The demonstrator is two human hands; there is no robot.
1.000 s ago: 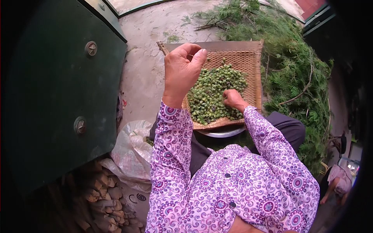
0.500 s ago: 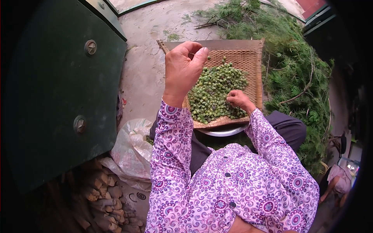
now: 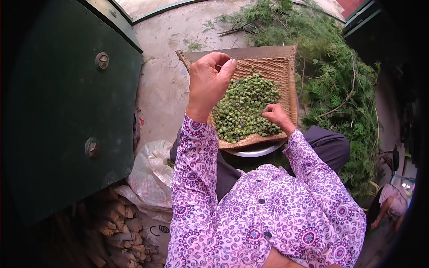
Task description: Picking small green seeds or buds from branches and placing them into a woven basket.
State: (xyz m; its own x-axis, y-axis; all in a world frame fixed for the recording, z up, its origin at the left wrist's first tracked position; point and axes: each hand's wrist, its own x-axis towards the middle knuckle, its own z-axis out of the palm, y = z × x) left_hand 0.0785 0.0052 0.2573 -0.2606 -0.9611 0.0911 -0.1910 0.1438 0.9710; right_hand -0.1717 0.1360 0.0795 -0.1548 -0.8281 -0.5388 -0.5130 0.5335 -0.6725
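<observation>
Head view: left hand (image 3: pixel 209 85) hovers raised at frame centre, fingers pinched, contents unclear; right hand (image 3: pixel 276 117), fingers curled, picks among green buds (image 3: pixel 246 105) on tray (image 3: pixel 286 67).

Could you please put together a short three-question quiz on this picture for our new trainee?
1. True or false: the left hand is raised above the woven square tray, fingertips pinched together.
2. Which thing does the right hand touch? A) the heap of small green pods B) the pile of green leafy branches C) the dark green metal door
3. Fill in: under the tray's near edge shows the rim of a white ____.

Key: 1 true; 2 A; 3 bowl.
</observation>
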